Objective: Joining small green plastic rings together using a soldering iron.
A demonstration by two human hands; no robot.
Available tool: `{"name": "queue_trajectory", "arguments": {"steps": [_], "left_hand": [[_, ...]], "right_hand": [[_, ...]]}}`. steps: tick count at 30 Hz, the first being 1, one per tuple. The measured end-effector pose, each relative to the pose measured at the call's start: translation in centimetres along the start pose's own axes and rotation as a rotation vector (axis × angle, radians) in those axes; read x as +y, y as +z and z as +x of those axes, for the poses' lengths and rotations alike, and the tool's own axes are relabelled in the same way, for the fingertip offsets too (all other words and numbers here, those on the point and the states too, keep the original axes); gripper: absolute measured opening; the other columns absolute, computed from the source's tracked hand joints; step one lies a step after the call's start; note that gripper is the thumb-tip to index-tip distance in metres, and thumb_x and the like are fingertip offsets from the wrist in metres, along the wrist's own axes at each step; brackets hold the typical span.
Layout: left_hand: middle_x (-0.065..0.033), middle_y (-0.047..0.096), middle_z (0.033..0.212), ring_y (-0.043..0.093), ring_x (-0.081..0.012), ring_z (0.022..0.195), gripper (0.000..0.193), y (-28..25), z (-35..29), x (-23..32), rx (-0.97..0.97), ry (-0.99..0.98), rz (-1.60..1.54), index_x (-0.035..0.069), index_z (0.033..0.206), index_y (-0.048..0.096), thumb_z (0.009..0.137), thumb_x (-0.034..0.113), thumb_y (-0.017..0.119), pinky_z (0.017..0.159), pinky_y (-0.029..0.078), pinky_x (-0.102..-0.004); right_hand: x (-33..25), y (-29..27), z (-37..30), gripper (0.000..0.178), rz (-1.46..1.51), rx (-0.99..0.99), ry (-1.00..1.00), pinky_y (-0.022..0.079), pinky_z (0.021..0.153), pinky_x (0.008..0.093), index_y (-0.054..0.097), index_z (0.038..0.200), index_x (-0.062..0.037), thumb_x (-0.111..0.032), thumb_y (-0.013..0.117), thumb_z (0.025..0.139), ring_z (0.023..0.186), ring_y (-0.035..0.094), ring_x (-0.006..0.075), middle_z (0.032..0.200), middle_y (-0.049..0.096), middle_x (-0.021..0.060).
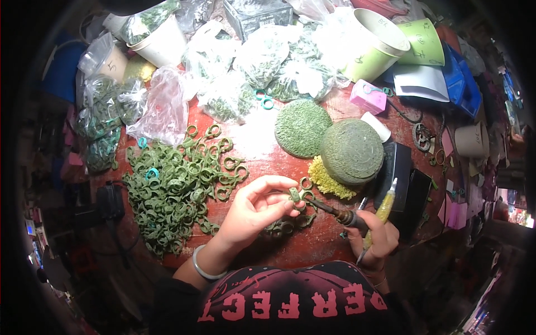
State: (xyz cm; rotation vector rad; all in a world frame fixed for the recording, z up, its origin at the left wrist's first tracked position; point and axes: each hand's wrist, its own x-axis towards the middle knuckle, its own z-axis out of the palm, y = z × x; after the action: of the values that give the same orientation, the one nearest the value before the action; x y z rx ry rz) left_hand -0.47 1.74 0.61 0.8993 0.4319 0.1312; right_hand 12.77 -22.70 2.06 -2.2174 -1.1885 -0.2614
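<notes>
Between the bent fingers and thumb of my left hand (262,206) is a small green ring (294,194). My right hand (377,237) grips a soldering-iron-like tool (341,214) with a dark handle and a thin metal tip. That tip reaches to the rings by my left fingertips; whether it touches one I cannot tell. A slim yellow-handled tool (384,209) also sits in my right hand, its pale point turned up and away. Several more green rings lie on the table under my left hand. To the left spreads a large heap of green rings (167,195).
Right of centre are a green textured disc (303,128), a dark green round block (353,151) and a yellow crumbly mass (335,183). Plastic bags of green pieces (223,100) line the back, beside a pale green bucket (365,61) and a pink box (368,99).
</notes>
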Motion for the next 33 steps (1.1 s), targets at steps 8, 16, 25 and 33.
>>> {"name": "queue_trajectory", "arguments": {"steps": [8,16,25,33], "left_hand": [[-0.0153,0.064,0.125,0.070,-0.0240,0.110,0.033,0.2,0.0,0.1,-0.005,-0.033,-0.001,-0.007,0.132,0.057,0.099,-0.007,0.062,0.090,0.061,-0.0342],[-0.0151,0.064,0.125,0.070,-0.0230,0.109,0.033,0.1,0.0,0.0,-0.003,-0.027,-0.003,-0.006,0.132,0.058,0.099,-0.006,0.062,0.090,0.061,-0.0339],[-0.0152,0.065,0.125,0.070,-0.0226,0.108,0.033,0.1,0.0,0.0,0.000,-0.025,-0.003,-0.006,0.131,0.058,0.099,-0.007,0.062,0.090,0.061,-0.0336],[-0.0148,0.065,0.124,0.071,-0.0224,0.108,0.033,0.1,0.0,0.1,-0.007,-0.033,-0.003,-0.007,0.131,0.058,0.099,-0.007,0.062,0.089,0.061,-0.0330]], "right_hand": [[0.3,0.6,0.8,0.033,0.093,-0.007,0.000,0.052,0.063,0.0345,0.073,0.103,-0.0017,-0.027,0.085,0.086,0.069,0.070,0.0297,0.081,0.072,0.0118],[0.2,0.7,0.8,0.032,0.082,-0.043,-0.014,0.052,0.064,0.0342,0.073,0.102,-0.0013,-0.024,0.086,0.085,0.069,0.070,0.0292,0.081,0.072,0.0119],[0.2,0.8,1.0,0.031,0.111,-0.058,-0.018,0.052,0.063,0.0340,0.073,0.101,-0.0005,-0.022,0.086,0.083,0.068,0.069,0.0288,0.081,0.072,0.0116],[0.3,0.9,1.0,0.030,0.118,-0.056,-0.015,0.051,0.063,0.0342,0.073,0.101,-0.0007,-0.021,0.086,0.083,0.068,0.069,0.0283,0.081,0.072,0.0111]]}}
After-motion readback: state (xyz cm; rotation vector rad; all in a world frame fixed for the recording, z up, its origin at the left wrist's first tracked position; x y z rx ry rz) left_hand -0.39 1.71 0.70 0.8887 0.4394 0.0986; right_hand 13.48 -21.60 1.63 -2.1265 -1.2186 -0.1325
